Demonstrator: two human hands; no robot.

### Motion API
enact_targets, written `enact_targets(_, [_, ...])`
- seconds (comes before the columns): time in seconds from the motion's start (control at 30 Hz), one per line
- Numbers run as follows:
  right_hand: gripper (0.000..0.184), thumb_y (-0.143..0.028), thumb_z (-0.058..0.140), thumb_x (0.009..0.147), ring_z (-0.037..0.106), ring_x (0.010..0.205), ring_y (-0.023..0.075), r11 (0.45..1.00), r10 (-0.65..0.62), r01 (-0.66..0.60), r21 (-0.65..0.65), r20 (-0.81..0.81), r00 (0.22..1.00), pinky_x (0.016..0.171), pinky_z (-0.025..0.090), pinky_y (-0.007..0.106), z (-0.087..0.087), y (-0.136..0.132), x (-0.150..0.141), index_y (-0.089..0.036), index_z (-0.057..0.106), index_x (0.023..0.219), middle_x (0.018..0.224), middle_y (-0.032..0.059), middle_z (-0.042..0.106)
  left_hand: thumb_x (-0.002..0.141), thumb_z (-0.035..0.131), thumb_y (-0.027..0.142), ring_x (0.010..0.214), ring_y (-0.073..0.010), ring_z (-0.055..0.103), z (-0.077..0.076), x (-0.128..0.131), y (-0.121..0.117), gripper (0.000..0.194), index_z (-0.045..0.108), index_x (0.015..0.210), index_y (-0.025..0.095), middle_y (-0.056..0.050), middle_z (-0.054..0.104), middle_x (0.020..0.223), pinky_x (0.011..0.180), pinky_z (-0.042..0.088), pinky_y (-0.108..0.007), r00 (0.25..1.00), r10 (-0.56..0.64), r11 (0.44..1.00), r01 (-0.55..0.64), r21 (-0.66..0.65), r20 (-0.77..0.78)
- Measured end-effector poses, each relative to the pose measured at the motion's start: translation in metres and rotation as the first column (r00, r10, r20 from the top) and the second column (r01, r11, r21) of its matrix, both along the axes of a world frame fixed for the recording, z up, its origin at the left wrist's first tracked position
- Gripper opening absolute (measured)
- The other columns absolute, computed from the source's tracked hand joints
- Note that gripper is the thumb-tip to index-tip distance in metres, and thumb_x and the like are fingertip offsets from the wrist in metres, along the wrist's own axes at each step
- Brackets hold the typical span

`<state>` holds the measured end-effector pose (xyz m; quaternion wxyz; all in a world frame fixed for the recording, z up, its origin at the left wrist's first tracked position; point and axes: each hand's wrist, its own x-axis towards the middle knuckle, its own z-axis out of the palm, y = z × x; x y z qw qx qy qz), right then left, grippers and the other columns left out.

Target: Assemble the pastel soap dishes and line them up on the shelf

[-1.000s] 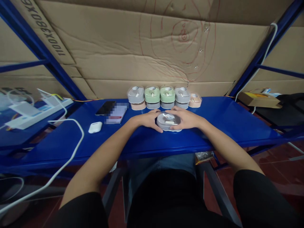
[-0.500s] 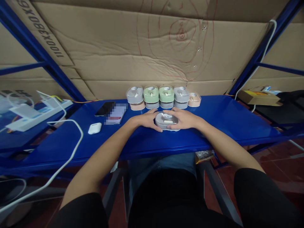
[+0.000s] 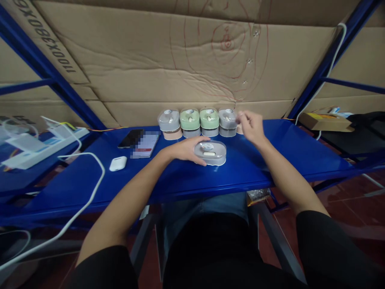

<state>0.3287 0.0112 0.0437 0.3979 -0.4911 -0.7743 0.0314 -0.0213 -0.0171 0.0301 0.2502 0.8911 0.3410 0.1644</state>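
A grey lidded box lies on the blue shelf top in front of me. My left hand rests against its left side, fingers curved round the edge. My right hand is lifted off the box and hovers at the right end of a row of stacked small boxes, grey and green on top. Its fingers are loosely curled and blurred, in front of a peach box that it mostly hides. I cannot see anything in that hand.
Left of the boxes lie two phones and a white earbud case. A white cable runs over the shelf's left part to a power strip. Cardboard sheets form the back wall. A yellow-brown carton sits at right.
My right hand has left the grey box and moved up and right toward the end of the row. My left hand stays on the box.
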Motion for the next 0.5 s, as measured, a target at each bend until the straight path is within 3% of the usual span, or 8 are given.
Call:
enact_targets(0.07, [0.066, -0.062, 0.033, 0.119, 0.074, 0.13, 0.0403, 0.96, -0.266, 0.271, 0.076, -0.07, 0.961, 0.122, 0.056, 0.058, -0.001, 0.022, 0.027, -0.021, 0.083, 0.134, 0.129, 0.0186, 0.081, 0.072, 0.107, 0.062, 0.164, -0.0474, 0.063, 0.0, 0.006, -0.005, 0.113, 0.063, 0.169, 0.025, -0.02, 0.065, 0.177, 0.136, 0.051, -0.061, 1.0, 0.01, 1.0, -0.01, 0.008, -0.013])
enact_targets(0.1, [0.064, -0.061, 0.038, 0.116, 0.073, 0.135, 0.0424, 0.947, -0.311, 0.314, 0.069, -0.05, 0.949, 0.125, 0.055, 0.06, -0.004, 0.032, 0.039, -0.02, 0.08, 0.141, 0.139, 0.0214, 0.08, 0.072, 0.106, 0.061, 0.163, -0.0477, 0.063, -0.001, 0.008, -0.006, 0.112, 0.063, 0.169, 0.024, -0.02, 0.065, 0.177, 0.135, 0.052, -0.062, 1.0, 0.018, 1.0, -0.018, 0.009, -0.016])
enact_targets(0.17, [0.07, -0.061, 0.046, 0.112, 0.064, 0.155, 0.0462, 0.96, -0.281, 0.28, 0.024, 0.052, 0.958, 0.134, 0.049, 0.062, -0.014, 0.05, 0.057, -0.015, 0.073, 0.157, 0.165, 0.0264, 0.07, 0.074, 0.104, 0.06, 0.161, -0.0484, 0.064, -0.001, 0.01, -0.006, 0.111, 0.062, 0.17, 0.023, -0.02, 0.066, 0.175, 0.133, 0.053, -0.062, 0.999, 0.038, 0.999, -0.038, 0.008, -0.026])
enact_targets(0.27, [0.073, -0.059, 0.042, 0.114, 0.046, 0.175, 0.0429, 0.983, -0.125, 0.152, -0.098, 0.243, 0.962, 0.144, 0.039, 0.06, -0.028, 0.065, 0.065, -0.012, 0.069, 0.164, 0.178, 0.0242, 0.063, 0.076, 0.1, 0.063, 0.159, -0.0482, 0.065, 0.0, 0.006, -0.003, 0.11, 0.06, 0.17, 0.022, -0.02, 0.067, 0.173, 0.132, 0.053, -0.061, 0.997, 0.056, 0.998, -0.054, 0.025, -0.044])
enact_targets(0.37, [0.069, -0.057, 0.039, 0.118, 0.056, 0.168, 0.0397, 0.974, -0.075, 0.147, -0.172, 0.366, 0.928, 0.141, 0.042, 0.057, -0.031, 0.064, 0.06, -0.012, 0.074, 0.158, 0.172, 0.0232, 0.069, 0.076, 0.096, 0.065, 0.151, -0.0474, 0.07, 0.0, -0.001, 0.004, 0.106, 0.06, 0.167, 0.022, -0.02, 0.07, 0.167, 0.127, 0.056, -0.062, 0.995, 0.069, 0.996, -0.064, 0.066, -0.075])
enact_targets(0.5, [0.066, -0.059, 0.041, 0.118, 0.076, 0.14, 0.0461, 0.896, -0.315, 0.406, -0.177, 0.39, 0.865, 0.121, 0.058, 0.057, -0.015, 0.05, 0.051, -0.011, 0.084, 0.134, 0.143, 0.0305, 0.082, 0.075, 0.092, 0.067, 0.141, -0.0518, 0.073, 0.002, -0.012, 0.013, 0.103, 0.063, 0.16, 0.016, -0.026, 0.072, 0.156, 0.119, 0.06, -0.065, 0.955, 0.212, 0.972, -0.185, 0.142, -0.205])
